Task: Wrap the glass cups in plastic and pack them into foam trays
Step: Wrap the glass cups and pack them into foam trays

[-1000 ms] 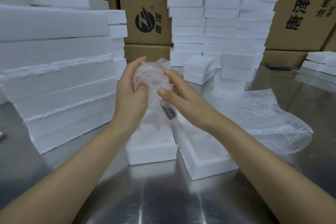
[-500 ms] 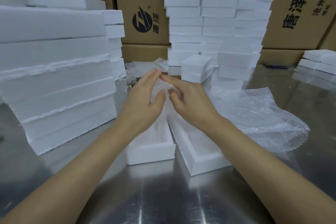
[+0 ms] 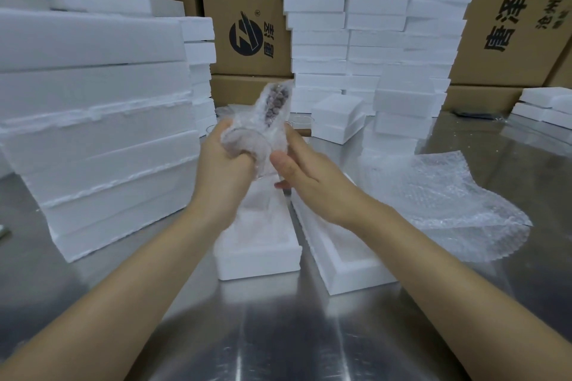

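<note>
Your steel table (image 3: pixel 278 334) carries everything here. Directly before you lie two open foam trays, the left tray (image 3: pixel 260 263) and the right tray (image 3: pixel 349 275), close beside each other, the right one turned a little outward. To the right of them rests a loose pile of bubble wrap (image 3: pixel 448 195) (how many sheets, I cannot tell). At your left stands a tall stack of large foam slabs (image 3: pixel 93 133). At the back rise columns of smaller foam pieces (image 3: pixel 380 25), and before them a short foam stack (image 3: pixel 337 117). A clear glass cup (image 3: pixel 301 120) stands just beside this short stack. At the far right lie flat foam pieces (image 3: pixel 544 105), and near them a dark flat object (image 3: pixel 473 114), too small to tell.
</note>
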### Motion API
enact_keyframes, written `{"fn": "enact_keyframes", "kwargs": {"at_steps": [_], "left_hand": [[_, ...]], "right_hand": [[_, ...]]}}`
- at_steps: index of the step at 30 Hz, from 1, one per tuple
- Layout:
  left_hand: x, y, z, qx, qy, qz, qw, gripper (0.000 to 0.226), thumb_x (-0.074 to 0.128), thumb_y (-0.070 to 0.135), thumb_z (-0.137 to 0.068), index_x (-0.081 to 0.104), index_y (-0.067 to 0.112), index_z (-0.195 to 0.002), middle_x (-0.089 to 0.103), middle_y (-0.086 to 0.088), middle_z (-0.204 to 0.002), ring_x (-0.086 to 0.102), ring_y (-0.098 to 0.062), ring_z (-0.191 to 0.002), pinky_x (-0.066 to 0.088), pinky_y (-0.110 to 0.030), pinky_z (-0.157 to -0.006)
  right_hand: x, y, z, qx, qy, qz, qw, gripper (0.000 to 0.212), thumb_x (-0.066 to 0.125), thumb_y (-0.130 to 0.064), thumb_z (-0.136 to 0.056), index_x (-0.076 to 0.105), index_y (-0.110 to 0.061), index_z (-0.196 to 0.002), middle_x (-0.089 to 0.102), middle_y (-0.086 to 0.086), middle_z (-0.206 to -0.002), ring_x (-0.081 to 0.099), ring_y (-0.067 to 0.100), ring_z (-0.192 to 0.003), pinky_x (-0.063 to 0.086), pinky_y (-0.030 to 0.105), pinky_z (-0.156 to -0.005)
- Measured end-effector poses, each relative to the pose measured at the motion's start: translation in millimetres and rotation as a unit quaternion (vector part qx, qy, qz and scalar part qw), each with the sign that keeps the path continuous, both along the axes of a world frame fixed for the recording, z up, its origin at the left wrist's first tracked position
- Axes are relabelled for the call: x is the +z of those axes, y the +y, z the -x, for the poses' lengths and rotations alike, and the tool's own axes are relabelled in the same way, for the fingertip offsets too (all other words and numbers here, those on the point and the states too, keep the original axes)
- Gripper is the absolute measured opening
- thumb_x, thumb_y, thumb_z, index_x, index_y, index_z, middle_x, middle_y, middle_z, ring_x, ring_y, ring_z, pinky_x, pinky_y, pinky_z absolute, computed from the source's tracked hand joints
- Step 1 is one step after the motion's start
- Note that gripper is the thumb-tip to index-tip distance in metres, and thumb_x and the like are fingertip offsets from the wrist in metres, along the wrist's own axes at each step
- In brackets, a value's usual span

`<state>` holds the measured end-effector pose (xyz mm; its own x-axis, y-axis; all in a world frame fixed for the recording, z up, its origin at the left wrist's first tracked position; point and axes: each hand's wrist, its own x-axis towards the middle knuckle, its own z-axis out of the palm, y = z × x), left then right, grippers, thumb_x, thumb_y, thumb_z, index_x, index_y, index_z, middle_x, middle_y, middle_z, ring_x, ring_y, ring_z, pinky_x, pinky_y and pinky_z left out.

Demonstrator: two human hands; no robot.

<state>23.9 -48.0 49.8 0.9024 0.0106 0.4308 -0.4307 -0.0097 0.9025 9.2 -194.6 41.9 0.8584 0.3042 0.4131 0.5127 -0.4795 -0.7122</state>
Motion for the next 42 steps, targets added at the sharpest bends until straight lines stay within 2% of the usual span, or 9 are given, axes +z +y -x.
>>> {"fn": "enact_keyframes", "kwargs": {"at_steps": [6,9,13,18,25,30,36,39,42], "left_hand": [[-5,-11,5,-0.034,0.033,-0.046,0.998,0.045,0.057,0.022,-0.075,0.054,0.004,-0.116,0.063,-0.013,-0.110,0.063,-0.027,-0.100,0.051,-0.054,-0.091],[-11,-13,2,0.009,0.026,-0.168,0.985,0.046,0.062,0.034,-0.085,0.049,0.012,-0.124,0.041,0.004,-0.132,0.046,-0.016,-0.124,0.040,-0.035,-0.104],[-8,-10,0,-0.004,0.048,-0.240,0.969,0.053,0.061,0.057,-0.076,0.044,0.028,-0.118,0.025,0.016,-0.130,0.039,0.009,-0.116,0.030,-0.020,-0.091],[-6,-6,2,-0.105,0.016,-0.178,0.978,0.025,0.047,0.020,-0.100,0.054,0.027,-0.123,0.062,0.011,-0.120,0.057,-0.004,-0.112,0.043,-0.025,-0.097],[-11,-1,-11,-0.001,0.023,-0.149,0.989,0.041,0.060,-0.002,-0.071,0.059,0.028,-0.043,0.057,0.022,-0.044,0.053,0.006,-0.057,0.036,-0.002,-0.050],[-10,-6,-4,0.037,-0.052,-0.200,0.978,0.030,0.048,-0.005,-0.084,0.064,0.021,-0.084,0.070,0.014,-0.076,0.065,0.001,-0.080,0.049,-0.017,-0.065],[-6,-6,3,-0.168,0.021,-0.167,0.971,0.045,0.046,0.048,-0.097,0.038,0.040,-0.140,0.041,0.030,-0.140,0.036,0.004,-0.133,0.029,-0.033,-0.115],[-7,-5,6,-0.139,-0.054,-0.280,0.948,0.050,0.029,0.044,-0.100,0.037,0.027,-0.147,0.050,0.013,-0.140,0.045,-0.004,-0.129,0.030,-0.017,-0.107],[-5,-5,6,-0.019,-0.136,-0.344,0.929,0.036,0.031,0.024,-0.105,0.055,0.015,-0.130,0.065,0.002,-0.089,0.058,-0.008,-0.080,0.037,-0.013,-0.067]], "right_hand": [[1,-2,-1,-0.012,-0.092,0.037,0.995,0.046,0.030,-0.042,-0.100,0.039,-0.017,-0.138,0.058,-0.008,-0.109,0.056,0.006,-0.100,0.054,0.022,-0.078],[1,-1,1,-0.067,-0.087,0.008,0.994,0.026,0.029,-0.024,-0.102,0.053,-0.015,-0.098,0.055,0.007,-0.089,0.055,0.008,-0.082,0.050,0.013,-0.061],[5,-5,-1,-0.100,-0.034,-0.024,0.994,0.025,0.031,-0.013,-0.101,0.051,0.000,-0.095,0.060,0.017,-0.091,0.061,0.031,-0.083,0.057,0.038,-0.070],[8,-4,2,-0.103,-0.061,0.012,0.993,0.022,0.039,-0.011,-0.099,0.055,0.003,-0.095,0.060,0.020,-0.085,0.056,0.033,-0.078,0.050,0.040,-0.071],[6,7,8,-0.056,-0.047,0.052,0.996,0.033,0.055,-0.040,-0.094,0.062,-0.021,-0.120,0.055,-0.021,-0.103,0.048,-0.002,-0.102,0.041,0.020,-0.087],[9,12,8,-0.078,-0.070,0.009,0.994,0.016,0.057,-0.020,-0.094,0.069,-0.017,-0.105,0.065,0.001,-0.095,0.054,0.008,-0.089,0.042,0.020,-0.077],[11,-4,0,-0.154,0.031,-0.141,0.978,0.015,0.057,-0.007,-0.092,0.070,-0.004,-0.097,0.071,0.014,-0.097,0.066,0.028,-0.095,0.052,0.040,-0.082],[7,-4,-2,-0.168,0.013,-0.107,0.980,0.011,0.059,-0.008,-0.089,0.069,-0.005,-0.089,0.070,0.010,-0.083,0.064,0.022,-0.080,0.050,0.035,-0.070],[6,0,1,-0.163,-0.008,-0.061,0.985,0.010,0.059,-0.017,-0.088,0.068,-0.014,-0.089,0.061,-0.010,-0.068,0.053,0.001,-0.061,0.046,0.023,-0.059]]}}
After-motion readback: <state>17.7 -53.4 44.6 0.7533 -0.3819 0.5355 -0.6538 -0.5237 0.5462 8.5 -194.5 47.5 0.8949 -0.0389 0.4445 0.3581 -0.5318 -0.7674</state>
